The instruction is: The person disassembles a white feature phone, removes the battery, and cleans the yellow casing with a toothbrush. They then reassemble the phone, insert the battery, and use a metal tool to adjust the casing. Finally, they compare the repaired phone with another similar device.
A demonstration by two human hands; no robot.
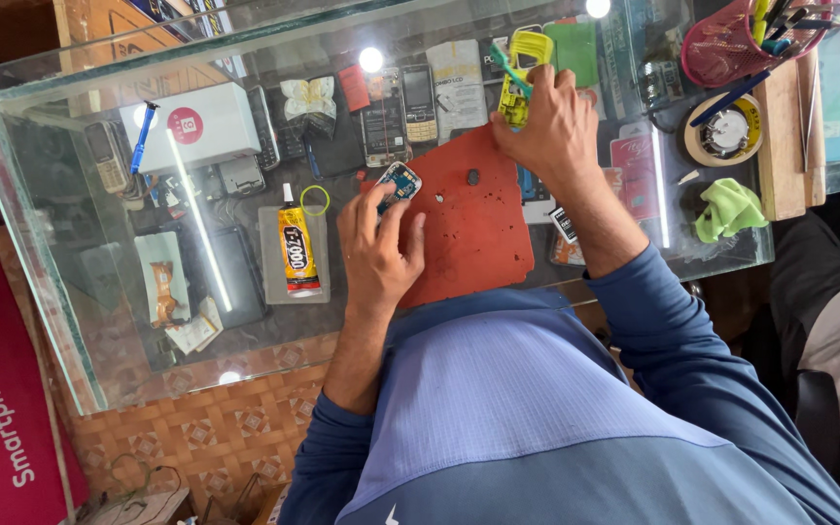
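My left hand (373, 248) pinches a small blue circuit board (400, 182) over the left edge of a red work mat (469, 233) on a glass counter (70, 321). My right hand (548, 126) grips a yellow phone housing (527, 53) beyond the mat's far edge, with a teal tool (506, 66) lying across it. A small dark part (472, 177) sits alone on the mat between my hands.
A yellow glue tube (297, 248) and a green ring (314, 199) lie left of the mat. Farther left are a white box (196, 126) and a blue screwdriver (143, 136). A tape roll (726, 131), green cloth (729, 209) and pink tool basket (736, 44) are right. Another person (833, 321) sits at right.
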